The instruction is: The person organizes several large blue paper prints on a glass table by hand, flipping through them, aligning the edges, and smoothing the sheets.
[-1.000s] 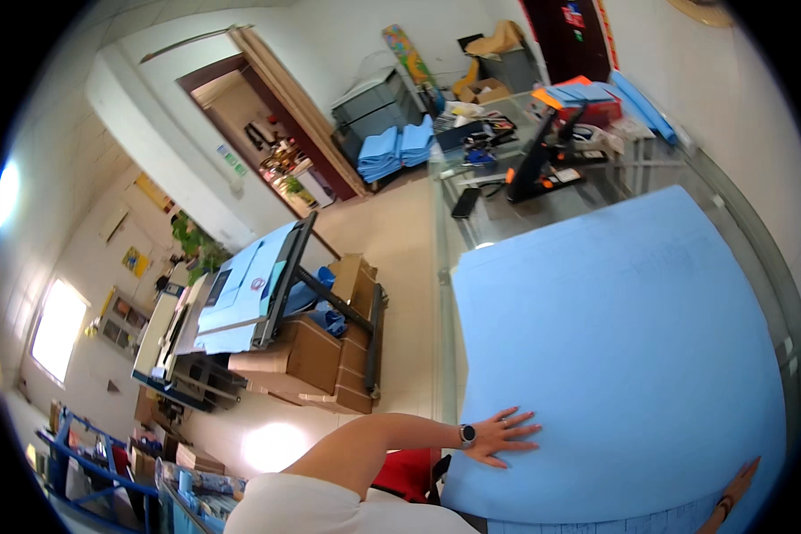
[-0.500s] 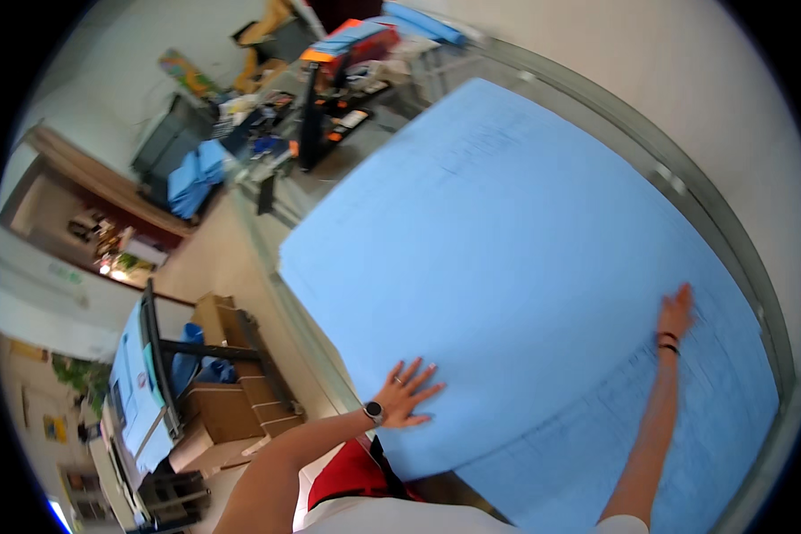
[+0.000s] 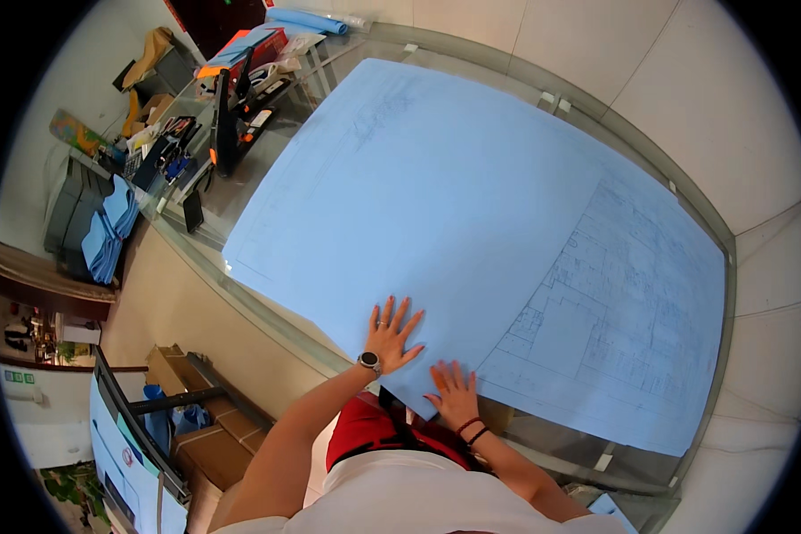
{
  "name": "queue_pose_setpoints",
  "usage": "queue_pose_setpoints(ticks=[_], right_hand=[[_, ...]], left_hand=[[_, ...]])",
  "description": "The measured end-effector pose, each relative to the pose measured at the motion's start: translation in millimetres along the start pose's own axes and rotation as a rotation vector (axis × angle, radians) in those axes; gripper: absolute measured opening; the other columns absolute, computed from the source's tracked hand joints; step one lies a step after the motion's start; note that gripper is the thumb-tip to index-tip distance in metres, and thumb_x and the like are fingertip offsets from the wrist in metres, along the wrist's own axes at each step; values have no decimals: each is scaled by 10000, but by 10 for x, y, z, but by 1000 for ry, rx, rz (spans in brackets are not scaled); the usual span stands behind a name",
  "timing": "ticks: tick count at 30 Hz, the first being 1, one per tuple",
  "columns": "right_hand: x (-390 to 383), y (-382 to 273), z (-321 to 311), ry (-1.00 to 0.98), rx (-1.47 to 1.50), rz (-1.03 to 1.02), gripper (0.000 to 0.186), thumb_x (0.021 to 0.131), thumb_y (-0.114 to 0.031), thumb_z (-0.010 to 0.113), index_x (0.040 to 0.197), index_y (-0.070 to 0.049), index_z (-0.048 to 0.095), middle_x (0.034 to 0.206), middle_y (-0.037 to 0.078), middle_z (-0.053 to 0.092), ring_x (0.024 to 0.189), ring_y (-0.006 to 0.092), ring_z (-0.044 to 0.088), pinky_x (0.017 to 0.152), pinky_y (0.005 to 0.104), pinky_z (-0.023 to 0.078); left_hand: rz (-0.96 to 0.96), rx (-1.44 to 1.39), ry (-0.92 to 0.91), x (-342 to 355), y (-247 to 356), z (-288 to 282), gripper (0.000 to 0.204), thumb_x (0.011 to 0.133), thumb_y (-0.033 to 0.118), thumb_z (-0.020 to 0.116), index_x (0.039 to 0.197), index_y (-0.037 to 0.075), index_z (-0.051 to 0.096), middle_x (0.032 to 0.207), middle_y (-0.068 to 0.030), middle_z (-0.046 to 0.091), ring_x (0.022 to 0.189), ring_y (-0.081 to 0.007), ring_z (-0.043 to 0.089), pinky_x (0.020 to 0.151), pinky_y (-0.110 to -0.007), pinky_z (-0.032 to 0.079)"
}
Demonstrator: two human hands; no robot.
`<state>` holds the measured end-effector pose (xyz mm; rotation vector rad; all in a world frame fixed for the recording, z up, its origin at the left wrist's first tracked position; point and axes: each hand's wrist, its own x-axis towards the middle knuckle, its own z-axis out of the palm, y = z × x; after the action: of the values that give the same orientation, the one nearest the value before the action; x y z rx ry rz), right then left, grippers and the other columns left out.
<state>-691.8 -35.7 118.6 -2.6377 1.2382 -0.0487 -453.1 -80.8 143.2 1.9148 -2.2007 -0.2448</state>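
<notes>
A big blue sheet (image 3: pixel 472 205) lies spread over a glass-topped table (image 3: pixel 240 285), with faint line drawings showing on its right part (image 3: pixel 578 311). My left hand (image 3: pixel 392 334) rests on its near part, fingers spread flat, a watch on the wrist. Just right of it and closer to my body, my right hand (image 3: pixel 454 396) lies on the paper at the near edge, fingers stretched out, dark bands on its wrist. Neither hand grips anything.
A black upright tool (image 3: pixel 222 125), phone (image 3: pixel 193 212), red box (image 3: pixel 267 44) and blue rolls (image 3: pixel 307 22) sit at the table's far left. Left of the table are stacked blue sheets (image 3: pixel 105 245), cartons (image 3: pixel 214 427) and a machine bearing blue sheets (image 3: pixel 120 454). A tiled wall (image 3: pixel 650 98) borders the far side.
My right hand has moved from the right side of the sheet toward my left hand at the near edge. The view has turned, so more of the whole sheet shows.
</notes>
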Motion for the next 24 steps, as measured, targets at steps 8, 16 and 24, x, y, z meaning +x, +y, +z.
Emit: queue_pose_setpoints(ticks=[8, 16, 24], right_hand=[[-288, -428, -39, -68, -141, -125, 721, 869, -539, 533, 1452, -163, 336, 1532, 92, 257, 1399, 308, 247, 1045, 619, 260], [709, 561, -436, 64, 72, 200, 706, 926, -386, 520, 1487, -70, 232, 1551, 145, 200, 1422, 360, 181, 1133, 566, 135], [871, 941, -533, 39, 26, 398, 599, 964, -385, 479, 1435, -37, 353, 1549, 134, 219, 1438, 324, 151, 1155, 519, 98]], left_hand=[[27, -28, 24, -92, -62, 39, 726, 883, 562, 486, 1492, 229, 275, 1571, -140, 127, 1433, -420, 76, 1113, -616, 92], [73, -75, 45, -168, -182, 87, 794, 863, 614, 486, 1501, 207, 246, 1569, -161, 115, 1426, -440, 75, 1100, -640, 98], [130, -56, -41, -139, -354, 76, 805, 862, 630, 475, 1503, 207, 235, 1565, -178, 102, 1412, -473, 81, 1081, -677, 96]])
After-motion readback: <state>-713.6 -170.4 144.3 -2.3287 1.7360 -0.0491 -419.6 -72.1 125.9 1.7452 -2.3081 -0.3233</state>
